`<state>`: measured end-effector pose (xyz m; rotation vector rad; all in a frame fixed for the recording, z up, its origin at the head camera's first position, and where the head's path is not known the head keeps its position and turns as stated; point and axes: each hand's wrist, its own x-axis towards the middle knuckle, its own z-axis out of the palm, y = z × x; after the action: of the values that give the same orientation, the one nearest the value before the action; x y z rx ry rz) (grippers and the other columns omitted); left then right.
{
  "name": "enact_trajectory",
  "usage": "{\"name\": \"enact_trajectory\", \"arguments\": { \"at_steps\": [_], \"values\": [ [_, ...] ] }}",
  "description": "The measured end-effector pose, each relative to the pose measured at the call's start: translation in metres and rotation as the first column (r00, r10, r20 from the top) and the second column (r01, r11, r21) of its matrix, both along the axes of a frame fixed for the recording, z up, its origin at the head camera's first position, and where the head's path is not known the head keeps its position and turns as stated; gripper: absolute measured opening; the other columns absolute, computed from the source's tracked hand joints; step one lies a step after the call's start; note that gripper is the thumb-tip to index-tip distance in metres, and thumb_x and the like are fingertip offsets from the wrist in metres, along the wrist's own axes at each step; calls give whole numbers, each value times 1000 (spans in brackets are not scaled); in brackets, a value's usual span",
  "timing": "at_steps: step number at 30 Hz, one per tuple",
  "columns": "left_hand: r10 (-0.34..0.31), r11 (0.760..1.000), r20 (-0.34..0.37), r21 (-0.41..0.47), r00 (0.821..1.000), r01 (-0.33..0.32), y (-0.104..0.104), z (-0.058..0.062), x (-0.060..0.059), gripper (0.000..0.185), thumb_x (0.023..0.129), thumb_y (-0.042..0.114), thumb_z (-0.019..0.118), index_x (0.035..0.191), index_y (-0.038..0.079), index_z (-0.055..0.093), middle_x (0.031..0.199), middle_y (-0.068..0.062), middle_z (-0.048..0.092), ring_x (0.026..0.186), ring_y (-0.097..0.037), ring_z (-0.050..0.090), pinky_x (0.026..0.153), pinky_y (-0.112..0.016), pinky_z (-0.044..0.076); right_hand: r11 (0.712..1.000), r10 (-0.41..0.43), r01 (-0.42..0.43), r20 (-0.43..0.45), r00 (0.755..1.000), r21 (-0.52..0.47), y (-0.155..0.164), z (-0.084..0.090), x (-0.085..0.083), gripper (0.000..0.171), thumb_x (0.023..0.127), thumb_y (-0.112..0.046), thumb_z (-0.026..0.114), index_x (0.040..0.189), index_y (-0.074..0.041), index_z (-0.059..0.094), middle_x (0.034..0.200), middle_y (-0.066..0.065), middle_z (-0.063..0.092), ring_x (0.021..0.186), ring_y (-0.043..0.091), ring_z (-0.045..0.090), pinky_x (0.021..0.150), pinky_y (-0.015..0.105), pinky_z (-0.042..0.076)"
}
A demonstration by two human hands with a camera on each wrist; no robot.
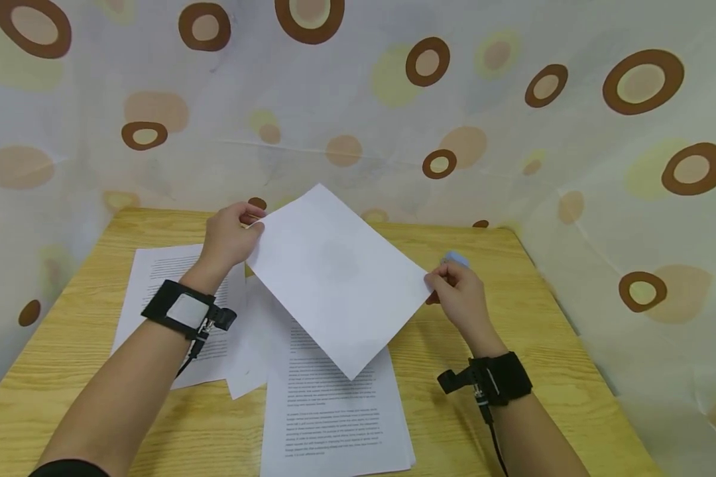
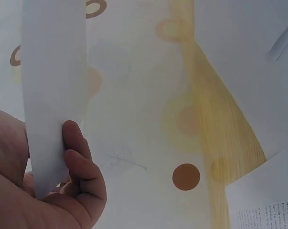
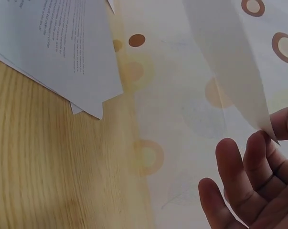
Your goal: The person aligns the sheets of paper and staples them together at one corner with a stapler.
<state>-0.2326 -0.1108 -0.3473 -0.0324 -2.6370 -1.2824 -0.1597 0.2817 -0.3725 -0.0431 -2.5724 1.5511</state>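
Observation:
A blank white sheet of paper (image 1: 340,278) is held up at a slant above the table, a corner in each hand. My left hand (image 1: 231,232) pinches its left corner between thumb and fingers; in the left wrist view the sheet (image 2: 55,86) shows nearly edge-on, fingers curled behind it. At the right corner, my right hand (image 1: 459,295) pinches the paper with thumb and forefinger, the other fingers loosely bent in the right wrist view. Below the sheet lies a stack of printed pages (image 1: 334,424), its upper part hidden by the raised paper.
More printed pages (image 1: 173,271) lie at the left of the wooden table (image 1: 513,265), partly under my left forearm. A white sheet (image 1: 250,371) lies between them and the stack. A small blue object (image 1: 455,258) sits behind my right hand. Patterned cloth (image 1: 358,99) backs the table.

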Motion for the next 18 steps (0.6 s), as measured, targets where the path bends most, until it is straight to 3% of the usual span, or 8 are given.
{"name": "enact_trajectory", "arguments": {
  "at_steps": [9,18],
  "values": [
    [-9,1000,12,-7,1000,9,0,0,2,27,102,11,59,125,5,73,121,-22,70,116,-39,58,87,-47,49,987,136,-136,1,991,86,1,5,18,15,98,-11,67,92,2,69,74,10,68,65,22,71,66,30,60],
    [-24,998,-6,-56,1000,24,-1,0,-2,26,102,12,61,123,8,75,121,-22,70,117,-40,60,89,-49,48,931,257,-258,39,966,257,1,12,35,11,96,-11,70,84,-9,70,68,5,67,61,18,66,51,28,42]
  ]
}}
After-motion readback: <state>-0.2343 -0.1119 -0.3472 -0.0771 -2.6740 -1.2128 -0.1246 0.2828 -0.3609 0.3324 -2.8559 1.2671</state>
